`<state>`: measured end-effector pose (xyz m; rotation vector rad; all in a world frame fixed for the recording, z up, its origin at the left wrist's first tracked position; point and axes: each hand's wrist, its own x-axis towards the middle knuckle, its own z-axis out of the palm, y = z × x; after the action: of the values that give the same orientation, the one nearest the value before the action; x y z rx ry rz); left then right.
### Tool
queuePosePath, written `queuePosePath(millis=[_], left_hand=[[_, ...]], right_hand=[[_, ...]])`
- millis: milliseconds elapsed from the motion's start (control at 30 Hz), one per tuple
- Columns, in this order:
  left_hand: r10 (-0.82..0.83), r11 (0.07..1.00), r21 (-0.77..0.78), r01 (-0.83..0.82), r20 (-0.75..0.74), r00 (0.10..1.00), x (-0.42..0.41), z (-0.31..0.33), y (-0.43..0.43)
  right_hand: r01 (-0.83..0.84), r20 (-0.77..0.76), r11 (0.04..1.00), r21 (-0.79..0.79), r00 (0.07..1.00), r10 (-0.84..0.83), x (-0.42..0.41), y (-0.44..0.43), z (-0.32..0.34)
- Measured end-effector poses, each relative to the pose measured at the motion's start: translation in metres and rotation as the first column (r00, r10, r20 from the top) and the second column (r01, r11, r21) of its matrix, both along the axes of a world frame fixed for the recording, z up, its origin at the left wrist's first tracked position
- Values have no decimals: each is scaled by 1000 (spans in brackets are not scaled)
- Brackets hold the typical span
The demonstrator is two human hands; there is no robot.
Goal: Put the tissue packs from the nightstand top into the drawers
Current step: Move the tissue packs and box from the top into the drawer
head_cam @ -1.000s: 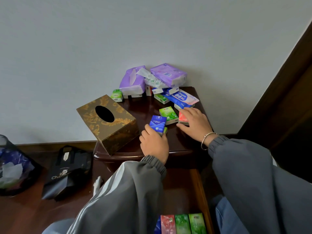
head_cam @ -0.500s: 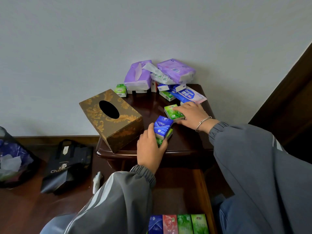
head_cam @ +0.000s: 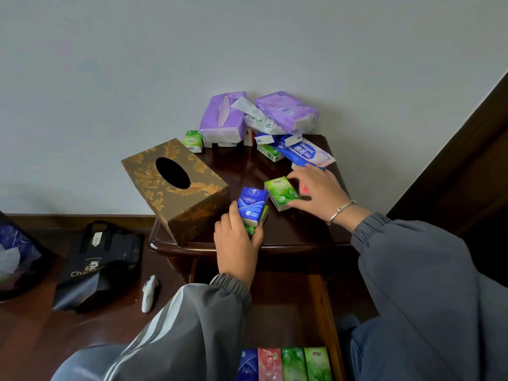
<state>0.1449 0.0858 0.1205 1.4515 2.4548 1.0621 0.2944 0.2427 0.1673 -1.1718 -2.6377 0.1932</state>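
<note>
the left hand [head_cam: 239, 243] is at the front of the dark tabletop [head_cam: 288, 232] of the nightstand. its fingers are curled around a blue pack [head_cam: 252, 206] and a bottom green pack [head_cam: 255, 225] right under it, so it grips both as one stack. the stack is tilted and sits just beside the gold tissue box [head_cam: 176, 185].

the right hand [head_cam: 319, 193] is on the right side. its thumb is at the near edge of a green pack [head_cam: 281, 192] and its fingers reach the far edge, so it seems to pinch that pack, though the grip is hard to see. a red pack [head_cam: 303, 188] peeks out under the palm.

at the back, by the wall, lie purple packs [head_cam: 222, 116], a blue wipes pack [head_cam: 305, 154] and a little green pack [head_cam: 194, 141].

below the tabletop the drawer [head_cam: 330, 312] is open. a row of packs [head_cam: 286, 364] sits in it: blue, red, green, green. a black bag [head_cam: 101, 265] is on the floor to the left.
</note>
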Motion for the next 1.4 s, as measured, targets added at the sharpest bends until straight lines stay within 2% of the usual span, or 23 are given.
queuePosePath(millis=[67,100,233,400,467,700,867,933,1000,1100,1200,1300,1400], left_hand=[[9,1000,-5,-9,-10,1000,1,-1,0],[14,1000,-5,-14,-17,1000,1,-1,1],[36,999,14,-36,-7,999,0,-2,0],[56,998,-27,-57,-41,998,-4,-2,-5],[43,999,-30,-45,-66,997,-7,-3,-8],[26,1000,3,-26,-52,998,-9,-2,-10],[74,996,46,-76,33,997,-5,1,-8],[71,996,51,-73,49,996,-7,2,-7],[56,998,40,-58,33,998,-9,0,-8],[29,999,32,-30,18,999,-13,-3,-10],[20,999,32,-20,1,1000,-13,-4,-9],[20,1000,9,-20,-10,1000,-13,-4,-9],[14,1000,-11,-15,-26,1000,-14,-3,-10]], right_hand=[[119,-99,991,58,989,-113,15,0,1],[178,-94,983,41,980,-174,21,0,2],[275,82,957,-91,960,-268,31,-1,-5],[289,143,956,43,946,-292,32,-8,-8],[255,168,964,70,950,-264,33,-8,-7],[119,190,993,-26,975,-112,53,-12,-1],[6,355,1000,-3,935,-4,54,-12,9],[-60,440,998,-10,896,58,51,-11,16],[-166,514,985,54,850,115,47,-12,23],[-310,483,926,217,858,175,40,-11,36],[-349,385,876,332,898,211,16,-5,51],[-391,419,862,322,875,240,-15,1,52],[-455,499,865,211,811,305,-26,4,39]])
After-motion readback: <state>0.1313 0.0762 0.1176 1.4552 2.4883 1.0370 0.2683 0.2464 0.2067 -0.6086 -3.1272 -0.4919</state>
